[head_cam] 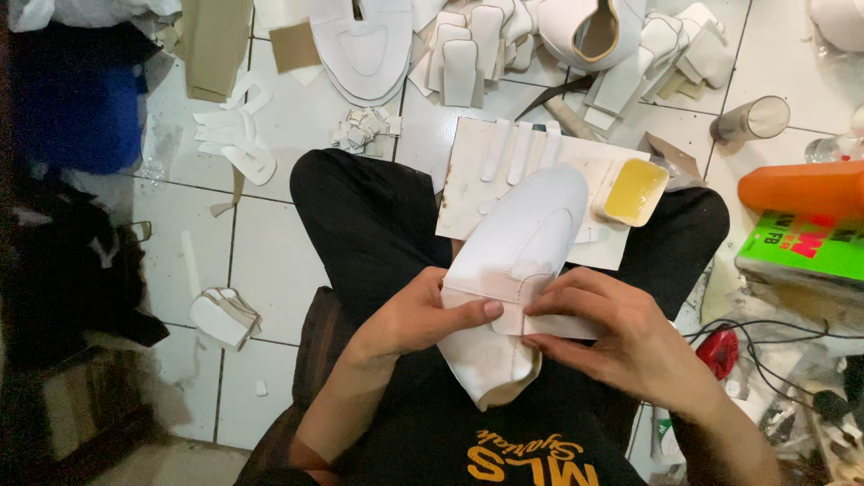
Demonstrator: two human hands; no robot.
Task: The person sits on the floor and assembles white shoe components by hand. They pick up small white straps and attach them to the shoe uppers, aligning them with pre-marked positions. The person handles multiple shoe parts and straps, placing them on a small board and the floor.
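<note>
While our left hand (409, 319) and right hand (612, 337) pinch the white strap (540, 322) from either side, the white shoe upper (517, 261) runs lengthwise away from us between them.

One white shoe upper (522, 261), one glue tub (634, 191), one board (468, 180), three strips (520, 151)

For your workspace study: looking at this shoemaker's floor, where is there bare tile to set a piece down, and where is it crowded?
Bare tile lies left of the knee, between the loose strap cutouts and the small banded bundle. Crowded: the stacked white pieces at the top, the board with its glue tray, and the cable clutter beside the right hand.
</note>
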